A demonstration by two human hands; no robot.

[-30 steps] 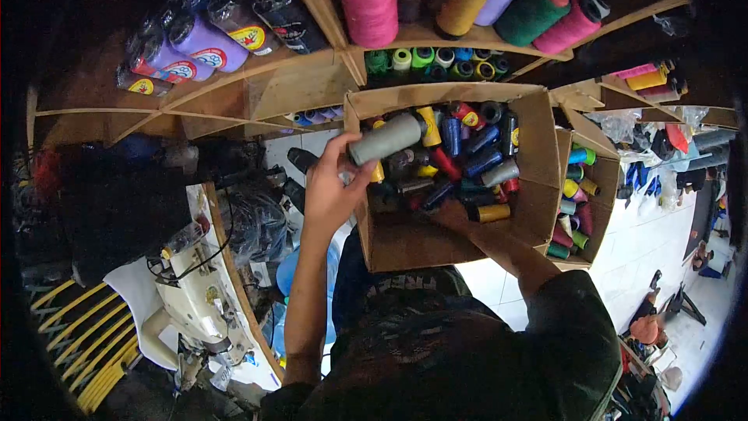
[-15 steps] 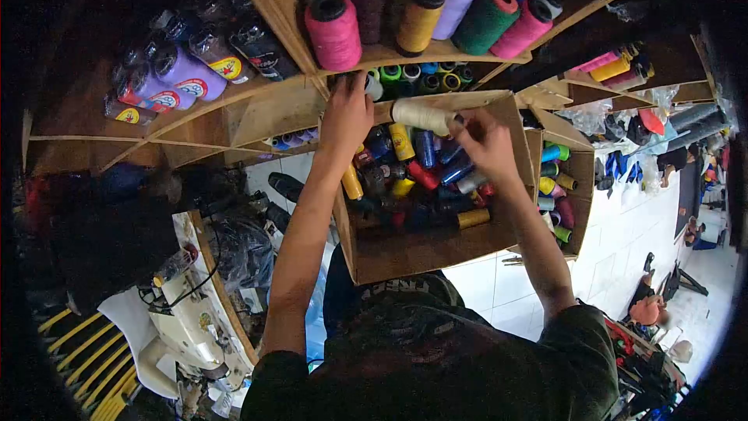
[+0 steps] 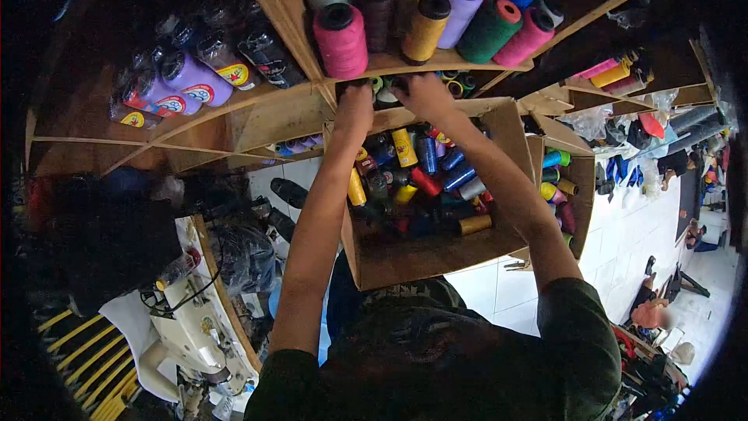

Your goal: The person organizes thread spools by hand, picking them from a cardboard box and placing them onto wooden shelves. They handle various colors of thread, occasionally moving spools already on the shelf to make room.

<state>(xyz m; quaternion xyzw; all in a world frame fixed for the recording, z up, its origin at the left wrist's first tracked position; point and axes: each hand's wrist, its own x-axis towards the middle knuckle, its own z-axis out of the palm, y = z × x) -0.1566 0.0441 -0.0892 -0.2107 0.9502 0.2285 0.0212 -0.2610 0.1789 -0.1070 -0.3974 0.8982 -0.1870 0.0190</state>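
Both of my hands reach forward into the low shelf slot above an open cardboard box (image 3: 421,261). My left hand (image 3: 355,107) is at the slot's left end, its fingers hidden in shadow under the shelf board. Close beside it, my right hand (image 3: 427,100) bends over the box's far edge into the same slot, and its fingertips are also hidden. Pale and green thread spools (image 3: 385,92) show between the hands. Inside the box lies a jumble of thread spools, among them a yellow spool (image 3: 403,147), a red spool (image 3: 425,182) and a blue spool (image 3: 458,176).
Upright thread cones, including a pink cone (image 3: 340,43), stand on the wooden shelf (image 3: 436,61) just above my hands. Wrapped purple cones (image 3: 195,79) lie at the left. A second box (image 3: 580,187) of spools adjoins on the right. A sewing machine (image 3: 195,320) stands lower left.
My right hand has moved up and left from over the box into the shelf slot. The cream spool it held is no longer clearly visible. My left hand stays at the slot.
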